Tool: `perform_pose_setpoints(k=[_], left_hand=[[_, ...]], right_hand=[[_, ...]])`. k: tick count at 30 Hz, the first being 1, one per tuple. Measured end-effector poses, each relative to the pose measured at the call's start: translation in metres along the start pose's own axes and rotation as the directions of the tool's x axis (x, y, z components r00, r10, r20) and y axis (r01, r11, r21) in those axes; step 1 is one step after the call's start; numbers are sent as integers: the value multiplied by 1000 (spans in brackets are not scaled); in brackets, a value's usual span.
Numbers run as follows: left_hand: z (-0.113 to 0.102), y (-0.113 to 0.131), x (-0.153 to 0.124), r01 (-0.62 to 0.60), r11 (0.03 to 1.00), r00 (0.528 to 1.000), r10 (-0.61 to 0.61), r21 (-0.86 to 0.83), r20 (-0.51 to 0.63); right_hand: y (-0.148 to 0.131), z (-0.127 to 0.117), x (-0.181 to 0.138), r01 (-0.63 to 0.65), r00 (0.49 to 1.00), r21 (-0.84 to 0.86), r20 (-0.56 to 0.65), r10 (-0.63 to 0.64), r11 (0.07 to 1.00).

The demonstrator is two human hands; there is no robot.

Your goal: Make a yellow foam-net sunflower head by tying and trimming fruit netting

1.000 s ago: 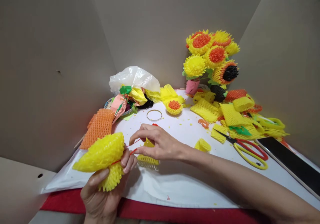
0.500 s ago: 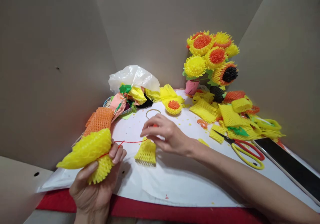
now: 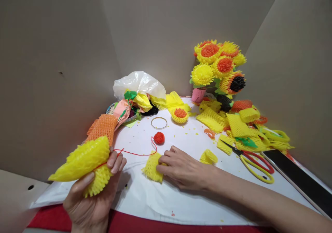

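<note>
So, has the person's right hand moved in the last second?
Yes. The right hand has drawn back from the metal ring toward the camera and now rests on the small yellow foam piece.

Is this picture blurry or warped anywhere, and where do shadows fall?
Head view: sharp, even on the left hand and yellow foam net. Head view: the wide lens bows the near edge of the white sheet. Head view: soft shadow lies under the right hand.

Yellow foam-net bundle (image 3: 83, 158), seemingly thread-bound, tilts raised; smaller piece (image 3: 151, 167) lies flat.
</note>
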State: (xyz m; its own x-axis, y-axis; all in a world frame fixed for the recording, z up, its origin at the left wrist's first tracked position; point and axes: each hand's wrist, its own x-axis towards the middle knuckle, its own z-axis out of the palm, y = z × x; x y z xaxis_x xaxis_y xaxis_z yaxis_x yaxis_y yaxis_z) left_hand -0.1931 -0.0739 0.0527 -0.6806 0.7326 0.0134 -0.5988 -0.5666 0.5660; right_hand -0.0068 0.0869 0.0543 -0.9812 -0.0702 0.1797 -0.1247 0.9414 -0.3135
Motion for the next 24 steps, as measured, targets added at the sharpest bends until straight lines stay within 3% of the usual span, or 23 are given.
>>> perform_pose_setpoints(k=[3, 5, 8, 14, 17, 21, 24], left_hand=[[-2, -1, -1, -1, 1000, 1000, 1, -3, 19], [-2, -1, -2, -2, 1000, 999, 1, 6, 34], [0, -2, -2, -7, 1000, 995, 5, 17, 98], [0, 0, -4, -44, 997, 994, 38, 56, 106], [-2, -1, -5, -52, 996, 994, 45, 72, 96], [-2, -3, -5, -66, 993, 993, 57, 97, 100], [-5, -4, -5, -53, 990, 991, 37, 131, 126]], right_hand=[[1, -14, 5, 7, 996, 144, -89, 6, 990], [8, -29, 15, -42, 975, 260, -199, 96, 965], [28, -47, 42, -170, 883, 388, -347, 315, 906], [83, -50, 111, -275, 800, 553, -323, 506, 787], [91, -49, 133, -279, 782, 559, -340, 523, 781], [66, -46, 134, -210, 826, 532, -352, 440, 820], [31, -35, 118, -98, 933, 568, -232, 274, 817]])
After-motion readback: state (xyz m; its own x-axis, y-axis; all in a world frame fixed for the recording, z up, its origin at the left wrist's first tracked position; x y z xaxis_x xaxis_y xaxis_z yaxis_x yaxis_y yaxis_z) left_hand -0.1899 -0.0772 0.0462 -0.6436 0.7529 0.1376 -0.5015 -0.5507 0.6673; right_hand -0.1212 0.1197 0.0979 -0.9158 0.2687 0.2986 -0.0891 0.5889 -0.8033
